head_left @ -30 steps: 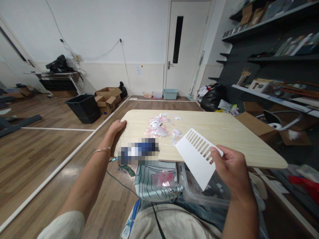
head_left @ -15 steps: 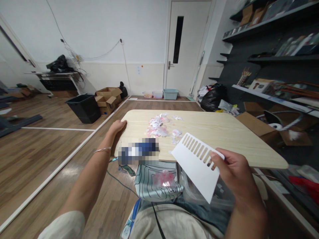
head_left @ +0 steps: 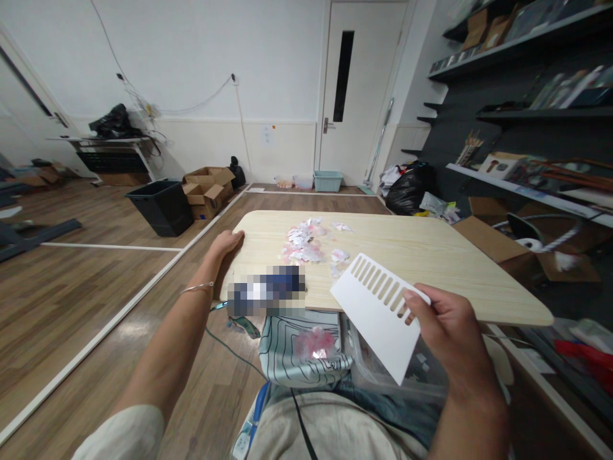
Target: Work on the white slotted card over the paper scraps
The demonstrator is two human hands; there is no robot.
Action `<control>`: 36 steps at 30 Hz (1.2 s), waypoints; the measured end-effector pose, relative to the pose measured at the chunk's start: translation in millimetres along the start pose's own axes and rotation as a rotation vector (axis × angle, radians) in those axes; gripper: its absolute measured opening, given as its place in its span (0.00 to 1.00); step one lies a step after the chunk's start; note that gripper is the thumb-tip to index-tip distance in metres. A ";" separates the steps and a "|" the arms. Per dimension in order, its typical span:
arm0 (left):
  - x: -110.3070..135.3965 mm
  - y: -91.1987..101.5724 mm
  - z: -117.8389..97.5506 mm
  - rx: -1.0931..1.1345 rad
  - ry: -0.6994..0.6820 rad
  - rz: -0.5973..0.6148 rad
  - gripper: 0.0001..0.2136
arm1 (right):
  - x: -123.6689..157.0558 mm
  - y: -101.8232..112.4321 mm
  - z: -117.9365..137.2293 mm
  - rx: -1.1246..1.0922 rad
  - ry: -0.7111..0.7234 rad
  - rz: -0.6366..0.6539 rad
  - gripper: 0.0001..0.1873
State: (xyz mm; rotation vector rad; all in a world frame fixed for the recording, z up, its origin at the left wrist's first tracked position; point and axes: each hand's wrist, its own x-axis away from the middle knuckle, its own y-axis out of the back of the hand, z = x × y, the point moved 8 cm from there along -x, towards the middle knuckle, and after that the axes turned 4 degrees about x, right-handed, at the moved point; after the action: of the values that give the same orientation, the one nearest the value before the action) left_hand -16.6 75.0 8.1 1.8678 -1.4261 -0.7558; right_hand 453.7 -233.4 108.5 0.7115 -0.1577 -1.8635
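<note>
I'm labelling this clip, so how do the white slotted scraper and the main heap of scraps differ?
The white slotted scraper is one piece; the heap of scraps is many small bits. The scraper is plain white, while the heap mixes white and pink. The scraper is in the right hand; the heap lies on the table. Both show white.

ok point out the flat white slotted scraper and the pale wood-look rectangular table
Flat white slotted scraper [head_left: 378, 319], head view: solid part below the slots
Pale wood-look rectangular table [head_left: 445, 265], head view: tabletop, right half
</note>
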 end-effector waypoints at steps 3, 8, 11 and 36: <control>1.9 -0.5 0.4 0.007 0.028 -0.006 0.28 | -0.6 -5.0 0.3 -0.006 0.002 0.082 0.25; 0.3 -1.6 1.3 0.007 0.035 -0.018 0.25 | 0.3 -7.8 4.8 -0.024 0.021 0.149 0.26; -1.8 -2.4 1.1 0.011 0.019 -0.021 0.25 | 1.8 -8.5 5.7 -0.022 0.030 0.174 0.26; -6.1 -7.3 7.7 0.014 0.032 0.011 0.26 | 2.4 14.1 -41.1 -0.194 -0.134 -0.160 0.24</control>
State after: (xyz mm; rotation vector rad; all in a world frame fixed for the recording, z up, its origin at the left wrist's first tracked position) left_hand -19.7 81.1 -2.1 1.8725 -1.4246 -0.7096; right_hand 486.7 -232.2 80.1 0.4773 -0.0043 -2.0477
